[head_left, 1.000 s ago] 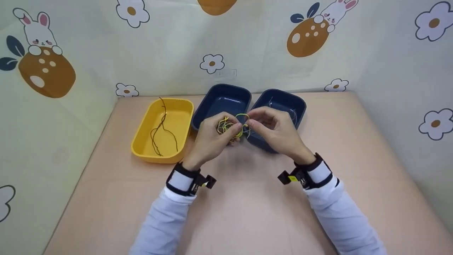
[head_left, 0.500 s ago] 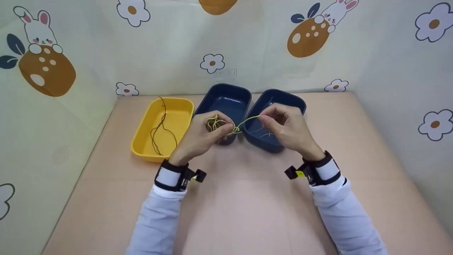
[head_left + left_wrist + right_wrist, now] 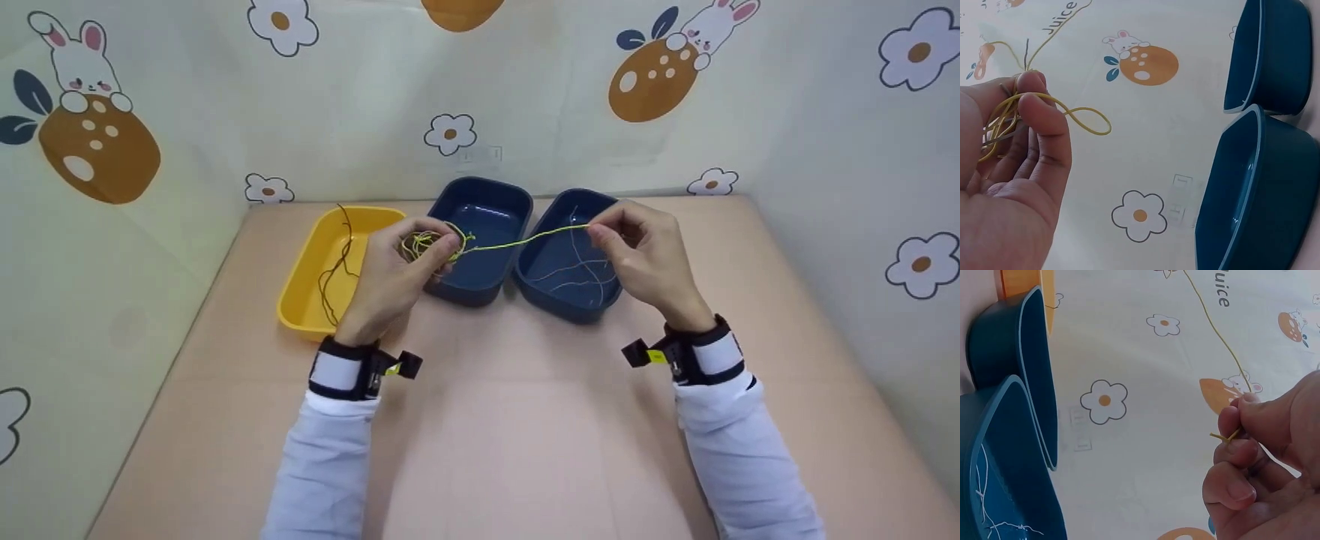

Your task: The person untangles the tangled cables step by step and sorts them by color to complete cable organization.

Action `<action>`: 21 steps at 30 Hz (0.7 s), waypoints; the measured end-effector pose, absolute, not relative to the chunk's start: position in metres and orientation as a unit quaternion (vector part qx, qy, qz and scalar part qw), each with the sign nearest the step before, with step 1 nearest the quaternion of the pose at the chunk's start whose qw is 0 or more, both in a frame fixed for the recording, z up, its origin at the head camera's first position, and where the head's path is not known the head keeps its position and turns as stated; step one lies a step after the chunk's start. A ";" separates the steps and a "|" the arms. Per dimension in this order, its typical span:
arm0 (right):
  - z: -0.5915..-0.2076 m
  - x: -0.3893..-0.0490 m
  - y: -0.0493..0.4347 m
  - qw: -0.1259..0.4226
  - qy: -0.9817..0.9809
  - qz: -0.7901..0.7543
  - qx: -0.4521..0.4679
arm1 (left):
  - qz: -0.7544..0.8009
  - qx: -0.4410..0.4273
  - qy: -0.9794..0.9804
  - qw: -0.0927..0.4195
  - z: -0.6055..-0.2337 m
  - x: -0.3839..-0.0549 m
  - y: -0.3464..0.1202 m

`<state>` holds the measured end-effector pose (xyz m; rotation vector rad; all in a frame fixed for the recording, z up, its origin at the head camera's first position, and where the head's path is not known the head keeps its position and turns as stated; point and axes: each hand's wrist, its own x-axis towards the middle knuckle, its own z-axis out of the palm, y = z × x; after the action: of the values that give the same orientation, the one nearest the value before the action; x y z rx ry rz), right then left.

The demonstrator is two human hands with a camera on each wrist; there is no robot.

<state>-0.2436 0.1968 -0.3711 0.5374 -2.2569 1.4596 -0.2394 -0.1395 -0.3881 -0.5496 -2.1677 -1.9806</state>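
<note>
Pale walls (image 3: 360, 112) printed with bunnies surround a peach-coloured tabletop (image 3: 502, 450). The person's left hand (image 3: 397, 270), partly hiding a yellow rectangular tray (image 3: 304, 321), grips a tangled bundle of thin yellow and greyish cords (image 3: 422, 244). One bright yellow strand (image 3: 517, 242) stretches above two navy-blue rectangular trays (image 3: 559, 304) to the right hand (image 3: 652, 259), whose thumb and fingertips pinch it near its tip. Whitish threads (image 3: 581, 262) lie in the rightmost tray.
</note>
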 end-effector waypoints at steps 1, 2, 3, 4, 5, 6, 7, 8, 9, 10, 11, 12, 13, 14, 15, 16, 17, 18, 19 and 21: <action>-0.371 -0.244 0.197 0.204 -0.808 0.520 0.188 | -0.662 -0.180 -0.723 0.082 -0.388 -0.240 -0.140; -0.372 -0.245 0.197 0.209 -0.808 0.519 0.183 | -0.663 -0.176 -0.722 0.087 -0.388 -0.240 -0.141; -0.372 -0.245 0.198 0.215 -0.809 0.517 0.178 | -0.665 -0.172 -0.721 0.092 -0.388 -0.241 -0.141; -0.372 -0.245 0.198 0.222 -0.810 0.515 0.171 | -0.666 -0.166 -0.720 0.101 -0.388 -0.241 -0.143; -0.371 -0.245 0.199 0.228 -0.810 0.514 0.164 | -0.667 -0.161 -0.719 0.110 -0.388 -0.242 -0.144; -0.371 -0.245 0.200 0.234 -0.809 0.516 0.155 | -0.669 -0.155 -0.717 0.121 -0.388 -0.243 -0.146; -0.370 -0.245 0.202 0.239 -0.807 0.519 0.147 | -0.671 -0.149 -0.714 0.129 -0.388 -0.243 -0.149; -0.369 -0.245 0.204 0.243 -0.805 0.523 0.137 | -0.672 -0.145 -0.713 0.140 -0.388 -0.244 -0.151; -0.367 -0.245 0.206 0.248 -0.802 0.527 0.129 | -0.673 -0.141 -0.710 0.150 -0.387 -0.244 -0.154; -0.366 -0.245 0.208 0.253 -0.798 0.533 0.122 | -0.674 -0.137 -0.708 0.161 -0.386 -0.244 -0.157; -0.364 -0.245 0.210 0.256 -0.794 0.538 0.116 | -0.676 -0.133 -0.705 0.169 -0.386 -0.245 -0.159; -0.363 -0.244 0.212 0.258 -0.790 0.545 0.111 | -0.676 -0.130 -0.703 0.176 -0.385 -0.245 -0.162; -0.361 -0.244 0.214 0.258 -0.787 0.549 0.108 | -0.677 -0.127 -0.702 0.182 -0.384 -0.245 -0.164; -0.360 -0.243 0.216 0.257 -0.785 0.554 0.106 | -0.678 -0.123 -0.699 0.189 -0.384 -0.245 -0.167; -0.359 -0.243 0.217 0.254 -0.782 0.559 0.106 | -0.680 -0.118 -0.697 0.194 -0.383 -0.245 -0.169; -0.358 -0.243 0.218 0.249 -0.780 0.565 0.105 | -0.684 -0.113 -0.694 0.198 -0.383 -0.245 -0.170; -0.358 -0.242 0.218 0.243 -0.777 0.571 0.104 | -0.686 -0.108 -0.691 0.201 -0.382 -0.245 -0.172; -0.357 -0.242 0.218 0.236 -0.775 0.577 0.106 | -0.687 -0.102 -0.690 0.204 -0.382 -0.245 -0.173; -0.358 -0.241 0.218 0.229 -0.773 0.582 0.107 | -0.688 -0.096 -0.689 0.207 -0.382 -0.245 -0.175; -0.359 -0.241 0.215 0.215 -0.770 0.591 0.109 | -0.687 -0.087 -0.690 0.210 -0.381 -0.245 -0.177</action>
<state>-0.2410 0.2149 -0.3589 0.3025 -2.1342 1.6380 -0.2445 -0.1768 -0.3815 -0.2409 -1.9189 -1.9118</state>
